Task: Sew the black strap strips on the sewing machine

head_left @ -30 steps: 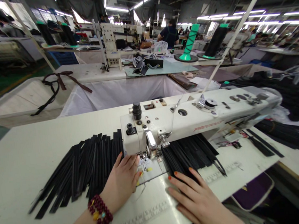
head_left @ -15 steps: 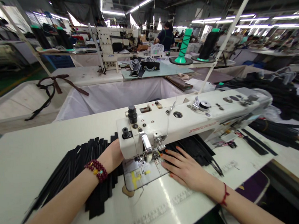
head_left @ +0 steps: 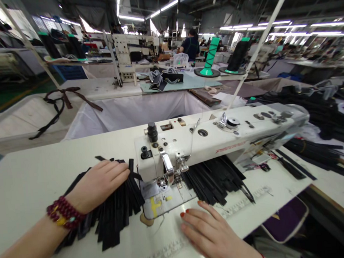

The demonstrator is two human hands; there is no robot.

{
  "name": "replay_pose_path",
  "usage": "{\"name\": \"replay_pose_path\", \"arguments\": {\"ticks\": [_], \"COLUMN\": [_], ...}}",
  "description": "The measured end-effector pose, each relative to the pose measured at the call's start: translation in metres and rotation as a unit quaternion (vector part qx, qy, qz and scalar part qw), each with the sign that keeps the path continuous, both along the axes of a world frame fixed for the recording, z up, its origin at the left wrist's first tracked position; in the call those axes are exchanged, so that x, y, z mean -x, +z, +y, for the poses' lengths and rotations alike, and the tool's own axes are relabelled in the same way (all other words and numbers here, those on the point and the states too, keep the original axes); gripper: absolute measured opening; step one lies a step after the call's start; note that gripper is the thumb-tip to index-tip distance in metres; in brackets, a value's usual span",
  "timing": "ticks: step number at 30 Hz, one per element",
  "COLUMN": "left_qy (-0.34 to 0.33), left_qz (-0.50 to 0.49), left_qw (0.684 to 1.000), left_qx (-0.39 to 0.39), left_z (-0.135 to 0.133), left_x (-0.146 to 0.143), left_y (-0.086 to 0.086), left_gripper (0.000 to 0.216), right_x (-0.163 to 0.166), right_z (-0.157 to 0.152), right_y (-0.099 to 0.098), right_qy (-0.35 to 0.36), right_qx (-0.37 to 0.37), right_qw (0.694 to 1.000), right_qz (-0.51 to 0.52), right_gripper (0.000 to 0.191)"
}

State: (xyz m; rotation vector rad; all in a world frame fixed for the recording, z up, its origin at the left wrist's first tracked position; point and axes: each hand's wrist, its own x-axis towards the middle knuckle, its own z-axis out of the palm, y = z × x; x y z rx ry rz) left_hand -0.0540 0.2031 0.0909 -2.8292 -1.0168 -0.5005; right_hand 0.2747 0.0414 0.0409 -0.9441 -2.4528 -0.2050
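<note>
taking the metal plate (head_left: 176, 201) as the dial's centre, my left grip (head_left: 101, 182) lies at ten o'clock, palm down over the left bundle of black strips (head_left: 116, 218); i cannot tell whether its fingers are closed on any. that bundle fans out at nine on the white counter (head_left: 43, 172). my right grip (head_left: 211, 232) is at four, fingers slightly apart, near the right bundle of black strips (head_left: 214, 179), which lies between two and three, partly beneath the sewing machine (head_left: 191, 143).
</note>
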Motion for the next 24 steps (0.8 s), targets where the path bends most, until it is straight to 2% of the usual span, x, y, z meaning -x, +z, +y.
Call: {"name": "replay_pose_path", "arguments": {"ticks": [1,2,3,4,6,7,8,9,10,11,13,15,18,22,24], "left_qy": [-0.021,0.016,0.050,0.068,0.107,0.103,0.092,0.079,0.065,0.049,0.018,-0.007,0.009,0.085,0.095], "left_qz": [-0.033,-0.104,-0.172,-0.220,-0.296,-0.309,-0.312,-0.308,-0.296,-0.273,-0.182,-0.061,0.044,0.077,0.080], "left_qw": [0.999,0.994,0.982,0.961,0.894,0.859,0.832,0.824,0.838,0.870,0.948,0.988,0.997,0.993,0.992], "left_qx": [0.005,0.017,0.064,0.151,0.320,0.396,0.449,0.469,0.454,0.408,0.262,0.138,0.068,0.018,0.002], "left_z": [-0.015,-0.033,-0.053,-0.073,-0.107,-0.118,-0.124,-0.126,-0.124,-0.119,-0.104,-0.091,-0.078,-0.073,-0.073], "left_x": [0.001,-0.003,-0.011,-0.022,-0.049,-0.061,-0.072,-0.079,-0.083,-0.085,-0.081,-0.074,-0.062,-0.050,-0.048], "left_y": [0.001,0.001,-0.002,-0.006,-0.016,-0.021,-0.026,-0.031,-0.034,-0.037,-0.043,-0.048,-0.055,-0.061,-0.061], "left_gripper": [0.025,0.023,0.022,0.021,0.027,0.032,0.038,0.040,0.041,0.041,0.038,0.035,0.035,0.037,0.037], "right_x": [0.006,0.012,0.019,0.027,0.041,0.045,0.047,0.047,0.044,0.039,0.027,0.019,0.022,0.038,0.046], "right_z": [-0.003,-0.006,-0.009,-0.011,-0.015,-0.016,-0.018,-0.019,-0.020,-0.020,-0.022,-0.023,-0.024,-0.019,-0.015], "right_y": [-0.001,-0.002,-0.004,-0.007,-0.011,-0.012,-0.012,-0.011,-0.008,-0.005,-0.001,-0.003,-0.014,-0.025,-0.026], "right_qy": [0.011,0.023,0.033,0.039,0.038,0.031,0.022,0.016,0.012,0.009,0.002,-0.020,-0.051,-0.046,-0.048], "right_qx": [-0.006,-0.016,-0.029,-0.039,-0.047,-0.049,-0.052,-0.054,-0.053,-0.051,-0.034,-0.019,-0.026,-0.016,-0.017], "right_qw": [1.000,1.000,0.999,0.998,0.997,0.996,0.994,0.993,0.993,0.993,0.994,0.994,0.993,0.997,0.997], "right_qz": [0.004,0.011,0.020,0.030,0.057,0.075,0.090,0.101,0.107,0.109,0.103,0.104,0.102,0.059,0.053], "right_gripper": [0.027,0.025,0.022,0.019,0.013,0.009,0.011,0.014,0.018,0.021,0.024,0.027,0.025,0.025,0.028]}}
